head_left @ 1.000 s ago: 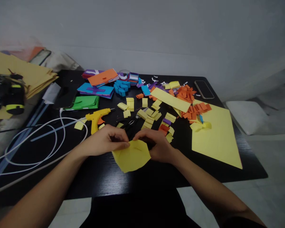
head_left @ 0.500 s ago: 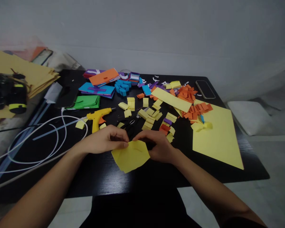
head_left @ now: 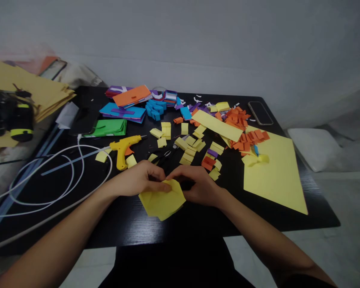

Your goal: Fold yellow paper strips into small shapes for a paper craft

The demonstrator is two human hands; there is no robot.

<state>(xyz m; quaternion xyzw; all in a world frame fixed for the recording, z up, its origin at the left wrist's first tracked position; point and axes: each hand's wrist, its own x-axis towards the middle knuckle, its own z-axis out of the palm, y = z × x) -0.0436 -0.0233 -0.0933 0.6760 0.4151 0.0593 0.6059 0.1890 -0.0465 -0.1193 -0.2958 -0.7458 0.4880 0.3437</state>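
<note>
Both hands hold a piece of yellow paper (head_left: 162, 204) above the front part of the black table. My left hand (head_left: 142, 178) grips its upper edge, the thumb lying on the near face. From the right, my right hand (head_left: 198, 185) pinches the upper right edge, with its fingertips partly hidden behind the paper. A yellow glue gun (head_left: 123, 151) with a glue stick in its back lies just beyond my left hand. Black-handled scissors (head_left: 165, 156) rest beyond the paper, partly hidden. Several small folded yellow paper pieces (head_left: 188, 154) are scattered past my right hand.
A large yellow sheet (head_left: 276, 180) lies at the right, with a phone (head_left: 260, 113) behind it. Orange paper pieces (head_left: 237, 118) are heaped at the back. Blue folded packets (head_left: 123, 113) and green paper (head_left: 111, 127) lie at back left. A white cable (head_left: 73, 184) loops at left.
The yellow paper has shifted slightly left and turned a little in my hands. My left thumb has slid further onto it. Both hands keep their hold.
</note>
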